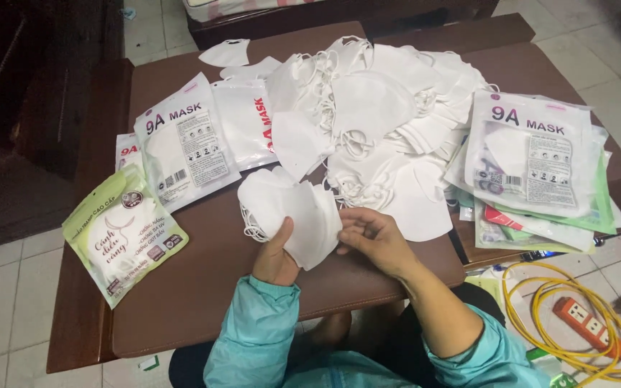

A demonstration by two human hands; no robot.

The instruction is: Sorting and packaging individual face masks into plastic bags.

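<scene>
My left hand (276,253) holds a small stack of white face masks (289,208) fanned out above the brown table (210,287). My right hand (372,237) pinches the right edge of that same stack with thumb and fingers. Just behind lies a big loose pile of white masks (375,108). Both sleeves are teal.
White sealed mask packets (185,147) lie at the left, with a green packet (123,233) nearer the table's left edge. A stack of packets (533,154) sits at the right. On the tiled floor at lower right are a yellow cable (540,302) and an orange power strip (585,323).
</scene>
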